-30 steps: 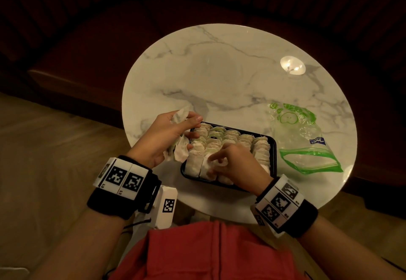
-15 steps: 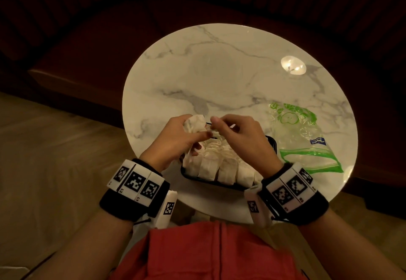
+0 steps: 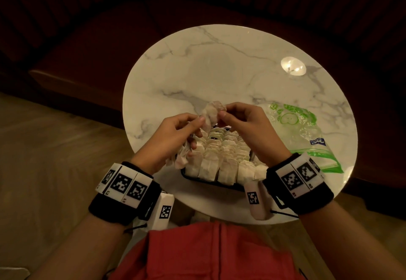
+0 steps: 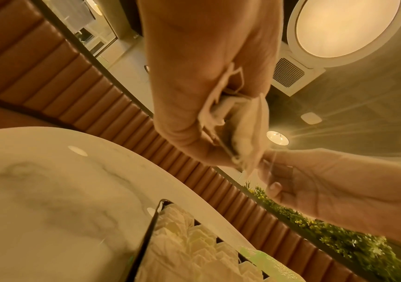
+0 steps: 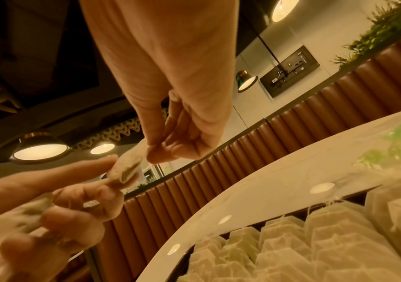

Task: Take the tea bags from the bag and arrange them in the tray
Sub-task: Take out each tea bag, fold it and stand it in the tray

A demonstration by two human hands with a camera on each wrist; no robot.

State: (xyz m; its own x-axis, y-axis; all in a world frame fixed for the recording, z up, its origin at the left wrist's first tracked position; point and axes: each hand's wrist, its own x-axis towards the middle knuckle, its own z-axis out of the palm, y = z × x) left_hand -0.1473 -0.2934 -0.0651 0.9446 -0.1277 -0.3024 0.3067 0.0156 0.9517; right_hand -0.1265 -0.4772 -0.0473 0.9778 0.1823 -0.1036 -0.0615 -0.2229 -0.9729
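Observation:
A black tray (image 3: 208, 180) near the table's front edge holds several rows of white tea bags (image 3: 222, 152). Above its far end both hands meet. My left hand (image 3: 175, 134) holds a small bunch of tea bags (image 3: 212, 114), with more hanging under its palm (image 3: 181, 161). My right hand (image 3: 239, 118) pinches the top tea bag of that bunch between thumb and fingertips. The left wrist view shows the bunch (image 4: 240, 122) in the left fingers and the right fingertips (image 4: 274, 169) touching it. The clear bag with green print (image 3: 305, 134) lies flat to the right of the tray.
The round white marble table (image 3: 219, 77) has bare surface beyond the tray. A lamp reflection (image 3: 293, 66) shines at its far right. Dark padded bench seating curves behind the table. My red-clothed lap (image 3: 208, 253) is below the front edge.
The right hand lifted off the tray's front rows and came up to the left hand's bunch. Both hands rose a little above the tray's far end.

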